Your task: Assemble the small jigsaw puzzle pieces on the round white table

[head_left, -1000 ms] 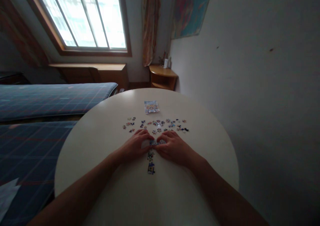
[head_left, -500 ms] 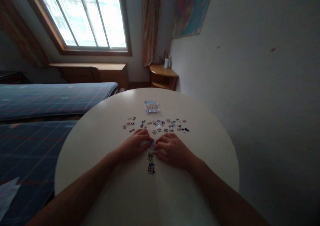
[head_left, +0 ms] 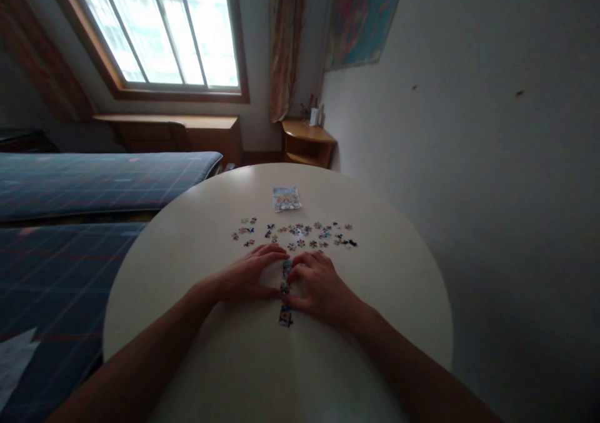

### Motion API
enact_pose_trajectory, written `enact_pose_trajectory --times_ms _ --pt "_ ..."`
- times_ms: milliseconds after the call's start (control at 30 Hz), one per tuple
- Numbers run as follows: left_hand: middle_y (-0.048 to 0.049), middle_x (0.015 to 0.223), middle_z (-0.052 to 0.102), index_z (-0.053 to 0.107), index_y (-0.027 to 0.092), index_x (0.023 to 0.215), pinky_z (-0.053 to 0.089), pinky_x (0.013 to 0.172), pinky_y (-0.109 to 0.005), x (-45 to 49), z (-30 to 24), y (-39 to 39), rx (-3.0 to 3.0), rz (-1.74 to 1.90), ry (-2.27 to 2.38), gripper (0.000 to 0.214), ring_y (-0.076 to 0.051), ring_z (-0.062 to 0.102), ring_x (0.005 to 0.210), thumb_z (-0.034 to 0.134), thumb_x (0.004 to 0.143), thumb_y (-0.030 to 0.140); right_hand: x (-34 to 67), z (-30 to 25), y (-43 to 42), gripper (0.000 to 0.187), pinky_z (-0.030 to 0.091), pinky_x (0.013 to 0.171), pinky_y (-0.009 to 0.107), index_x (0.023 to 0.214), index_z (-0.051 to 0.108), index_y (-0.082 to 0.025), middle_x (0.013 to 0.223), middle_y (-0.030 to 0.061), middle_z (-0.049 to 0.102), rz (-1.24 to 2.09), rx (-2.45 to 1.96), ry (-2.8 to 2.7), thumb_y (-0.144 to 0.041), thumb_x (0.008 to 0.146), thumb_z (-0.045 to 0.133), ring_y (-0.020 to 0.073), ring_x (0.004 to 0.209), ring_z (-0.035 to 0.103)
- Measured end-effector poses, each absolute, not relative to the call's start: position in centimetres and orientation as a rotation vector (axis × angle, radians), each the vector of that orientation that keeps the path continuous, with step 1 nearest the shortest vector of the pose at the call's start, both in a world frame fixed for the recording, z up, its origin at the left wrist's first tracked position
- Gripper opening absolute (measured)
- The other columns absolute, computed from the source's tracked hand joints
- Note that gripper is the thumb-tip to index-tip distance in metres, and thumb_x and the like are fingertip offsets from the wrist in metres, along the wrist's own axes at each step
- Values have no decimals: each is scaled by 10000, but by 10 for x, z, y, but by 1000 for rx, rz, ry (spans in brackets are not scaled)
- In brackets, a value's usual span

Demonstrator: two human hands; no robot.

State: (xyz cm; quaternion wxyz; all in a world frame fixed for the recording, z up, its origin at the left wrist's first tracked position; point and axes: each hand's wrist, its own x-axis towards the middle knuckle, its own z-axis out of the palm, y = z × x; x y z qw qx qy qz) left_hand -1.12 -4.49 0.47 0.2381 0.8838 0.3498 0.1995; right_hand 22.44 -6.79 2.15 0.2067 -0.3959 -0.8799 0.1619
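On table (head_left: 253, 373), 2 hands (head_left: 321, 282), puzzle pieces (head_left: 287, 267) between

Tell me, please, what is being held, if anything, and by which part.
The left hand and right hand are at opposite sides of a column of puzzle pieces; whether they grip it cannot be told.

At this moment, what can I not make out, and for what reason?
All in the head view:
Joins in the column of puzzle pieces: partly covered by the right hand.
Prints on the scattered pieces: too small.
Details of the picture sheet: too small.
White paper: cut off by the left edge.
Scene beyond the window: lost in glare.
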Motion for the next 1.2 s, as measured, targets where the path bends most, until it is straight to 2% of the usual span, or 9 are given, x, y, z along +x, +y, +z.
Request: enact_pose_trajectory --times_ms 233,433,700,1200 --pt "-110 1410 488 488 265 1368 356 1126 -504 -10 4 -44 2458 553 964 669 -303 420 1338 765 778 416 225 21 -68 223 326 1065 438 884 703 -235 1184 52 635 520 -1093 -2443 -410 774 785 238 1179 525" --pt "-120 1404 494 507 246 1360 362 1127 -489 -9 3 -45 2448 554 986 671 -301 429 1332 765 774 447 227 20 -66 319 314 1070 466 915 709 -218 1191 75 633 490 -1167 -2422 -481 752 787 270 1196 510" --pt "-115 1394 498 510 249 1347 372 1117 -497 -7 4 -45 2454 564 983 652 -297 442 1317 764 774 427 228 18 -64 268 327 1062 446 943 698 -233 1233 56 618 558 -1151 -2439 -384 752 810 249 1215 505" --pt "-111 1376 518 515 252 1328 369 1112 -498 -7 4 -45 2475 568 996 585 -296 465 1299 733 808 408 228 14 -60 260 317 1068 471 958 707 -236 1256 60 616 517 -1167 -2434 -401 775 793 268 1229 487"
